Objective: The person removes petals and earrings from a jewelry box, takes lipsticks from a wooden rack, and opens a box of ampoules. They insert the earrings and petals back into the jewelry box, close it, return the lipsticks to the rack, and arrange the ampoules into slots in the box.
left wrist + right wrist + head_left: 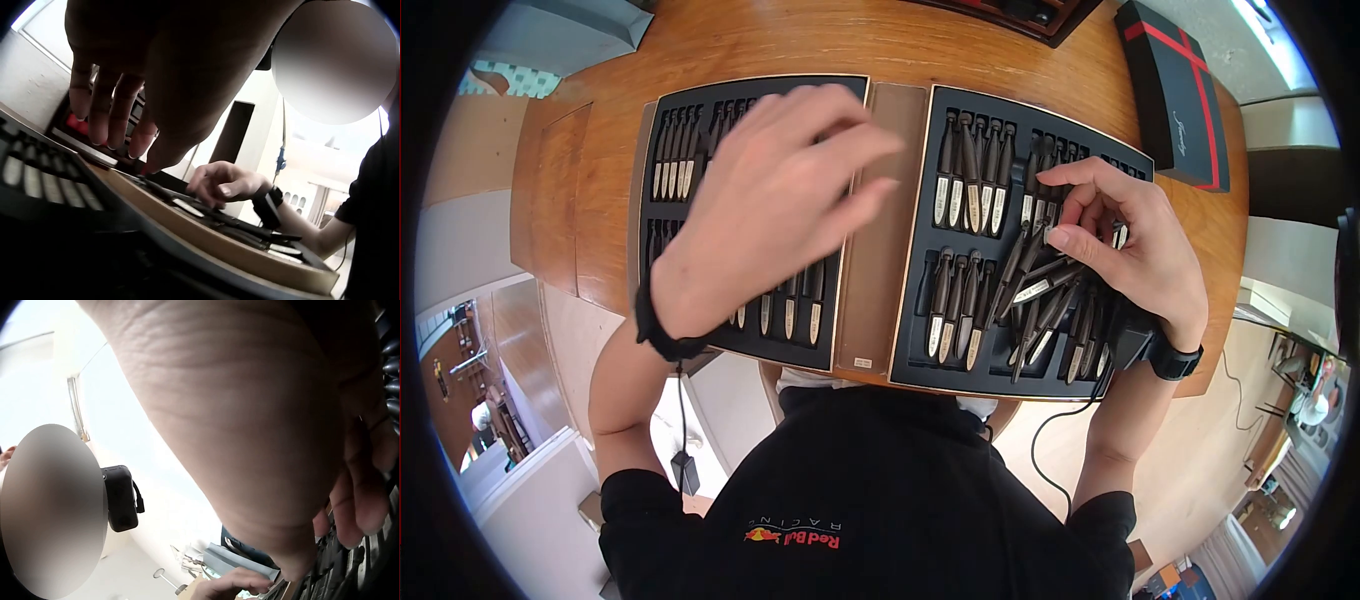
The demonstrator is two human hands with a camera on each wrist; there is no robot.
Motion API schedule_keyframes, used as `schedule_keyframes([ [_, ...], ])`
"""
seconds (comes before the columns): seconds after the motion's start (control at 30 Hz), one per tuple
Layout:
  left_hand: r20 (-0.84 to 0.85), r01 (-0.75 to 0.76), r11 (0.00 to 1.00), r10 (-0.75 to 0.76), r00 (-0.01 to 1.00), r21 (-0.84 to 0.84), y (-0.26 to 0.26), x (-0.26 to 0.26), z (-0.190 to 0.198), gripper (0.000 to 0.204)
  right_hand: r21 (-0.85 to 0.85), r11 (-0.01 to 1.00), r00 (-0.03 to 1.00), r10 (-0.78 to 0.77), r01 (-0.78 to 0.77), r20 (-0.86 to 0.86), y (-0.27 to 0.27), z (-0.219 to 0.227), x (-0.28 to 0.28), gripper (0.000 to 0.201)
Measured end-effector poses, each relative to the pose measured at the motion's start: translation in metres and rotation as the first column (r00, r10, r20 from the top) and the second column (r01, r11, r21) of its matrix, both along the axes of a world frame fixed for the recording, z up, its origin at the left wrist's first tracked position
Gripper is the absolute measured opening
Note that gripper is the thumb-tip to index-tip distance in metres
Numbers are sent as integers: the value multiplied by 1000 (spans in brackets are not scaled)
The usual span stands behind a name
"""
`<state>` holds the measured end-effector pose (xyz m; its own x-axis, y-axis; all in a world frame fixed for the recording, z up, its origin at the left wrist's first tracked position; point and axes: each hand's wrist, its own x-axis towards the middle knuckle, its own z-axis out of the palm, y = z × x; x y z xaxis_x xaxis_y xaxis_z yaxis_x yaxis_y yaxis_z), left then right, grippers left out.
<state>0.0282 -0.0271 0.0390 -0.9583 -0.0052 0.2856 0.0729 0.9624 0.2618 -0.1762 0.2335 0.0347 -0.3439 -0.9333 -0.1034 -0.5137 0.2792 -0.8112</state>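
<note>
A two-panel case lies unfolded on the wooden table. Its left tray [662, 212] and right tray [908, 300] hold rows of slim dark sticks with rounded ends and pale labels. My left hand [775, 175], blurred, hovers over the left tray near the spine, fingers relaxed and nothing in them. In the left wrist view its fingers [100, 119] hang apart. Over the right tray, my right hand [1125, 225] is bent with thumb and index finger apart, fingertips close above a jumbled pile of loose sticks [1040, 295]. Its palm hides part of that tray.
A black box with a red ribbon [1175, 95] stands at the back right of the table [750, 40]. A dark wooden item [1020, 15] sits at the far edge, and a grey box [565, 35] at the back left. Cables [1040, 450] hang from both wrists.
</note>
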Motion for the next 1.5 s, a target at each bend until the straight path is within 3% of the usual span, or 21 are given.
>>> schedule_keyframes([
  [0.07,11,18,995,-19,1000,99,20,-19,0,29,1,1000,1000,-2,2,-6,0,-1,0,37],
  [0.27,38,39,999,-39,999,-5,41,-51,-15,27,35,999,1000,-17,18,-4,0,3,-2,38],
  [0.4,52,13,999,-15,999,42,52,-48,-13,21,29,999,1000,-17,17,-23,0,2,0,39],
  [0.53,44,-24,991,18,999,134,64,-50,-16,15,44,999,1000,-29,29,-9,-2,5,3,39],
  [0.67,166,-65,958,19,986,280,76,-58,-19,19,42,999,1000,-28,28,-7,1,-1,0,40],
  [0.73,98,-3,906,-42,994,423,76,-60,-20,21,54,997,998,-62,61,19,2,-2,0,41],
  [0.8,81,-18,890,-21,997,455,73,-53,-18,20,54,997,999,-49,48,8,0,1,1,41],
  [0.9,-75,-21,849,71,995,528,53,-24,-11,17,63,995,997,-75,75,-18,2,4,1,42],
  [0.97,-11,-175,859,206,979,482,33,13,2,16,61,995,997,-78,79,-4,3,4,1,42],
  [1.03,133,-420,758,412,901,499,18,57,13,15,59,995,996,-84,83,14,3,4,2,42],
  [1.13,211,-627,589,621,755,510,-3,121,5,19,52,996,997,-77,76,23,3,5,3,41],
  [1.27,239,-769,496,755,611,403,-20,181,-7,22,78,993,996,-87,86,13,2,3,4,41],
  [1.5,187,-794,544,780,598,270,-25,185,-5,18,125,987,995,-101,98,16,1,4,7,41],
])
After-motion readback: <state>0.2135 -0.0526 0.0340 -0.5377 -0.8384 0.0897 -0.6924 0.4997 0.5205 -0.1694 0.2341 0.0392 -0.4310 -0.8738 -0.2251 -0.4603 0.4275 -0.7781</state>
